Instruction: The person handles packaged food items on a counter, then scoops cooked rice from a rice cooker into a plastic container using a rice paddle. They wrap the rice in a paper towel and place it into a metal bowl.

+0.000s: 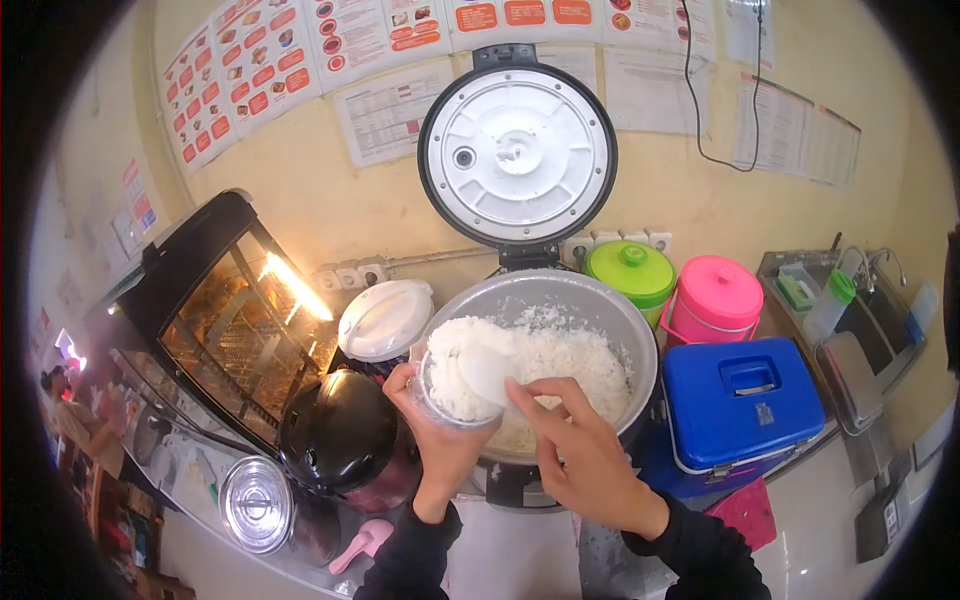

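A large rice cooker (645,330) stands with its round lid (517,187) raised, and cooked rice (577,367) lies in its metal pot. Over the left part of the pot, my left hand (450,450) holds a clear container (459,422) heaped with white rice (457,349). My right hand (585,457) grips a whitish rice paddle (487,375), its blade laid against the heaped rice. The paddle's handle is mostly hidden by my fingers.
Left stand a lit glass display warmer (232,337), a black-lidded cooker (337,427), a steel canister (256,506) and a pink scoop (361,546). Right are a green-lidded container (631,274), a pink jug (716,300), a blue cooler box (742,405) and a sink (885,322). A person (82,424) is far left.
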### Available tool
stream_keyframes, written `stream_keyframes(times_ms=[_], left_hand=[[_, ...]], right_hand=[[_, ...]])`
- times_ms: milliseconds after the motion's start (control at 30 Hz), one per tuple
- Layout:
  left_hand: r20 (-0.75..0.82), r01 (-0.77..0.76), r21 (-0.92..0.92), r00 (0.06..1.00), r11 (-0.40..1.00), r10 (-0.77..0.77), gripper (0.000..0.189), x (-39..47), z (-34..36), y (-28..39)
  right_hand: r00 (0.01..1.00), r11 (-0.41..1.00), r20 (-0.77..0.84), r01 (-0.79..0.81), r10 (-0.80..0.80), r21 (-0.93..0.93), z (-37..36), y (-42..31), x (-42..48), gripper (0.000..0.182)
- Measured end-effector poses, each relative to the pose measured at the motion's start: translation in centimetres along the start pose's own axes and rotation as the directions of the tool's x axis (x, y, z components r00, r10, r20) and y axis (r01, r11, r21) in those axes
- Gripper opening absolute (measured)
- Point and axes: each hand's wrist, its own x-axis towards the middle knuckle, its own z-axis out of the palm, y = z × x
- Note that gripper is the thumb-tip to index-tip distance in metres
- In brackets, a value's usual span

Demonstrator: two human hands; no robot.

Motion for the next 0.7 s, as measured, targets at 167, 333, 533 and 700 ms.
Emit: stream_keyframes(times_ms=[167,333,533,700], left_hand=[[0.130,0.043,-0.053,0.991,0.998,-0.036,0.094,0.8,-0.3,0.7],[0.206,0.077,-0.093,0.977,0.993,-0.057,0.095,1.0,-0.9,0.0],[0.310,0.225,-0.249,0.940,0.942,-0.143,0.095,1.4,-1.2,-0.1],[0.377,0.309,-0.110,0.892,0.945,-0.248,0.096,2.3,-0.7,1.2]], right_hand=[[0.997,0.998,0.037,-0.064,0.063,0.024,-0.8,1.2,1.4,0.066],[1.000,0.998,-0.006,0.027,-0.026,0.065,-3.8,1.9,3.3,0.060],[0.991,0.997,0.111,0.069,-0.072,0.033,-2.5,2.0,4.5,0.057],[0.995,0.990,0.087,0.055,-0.044,-0.128,-1.1,1.3,2.7,0.059]])
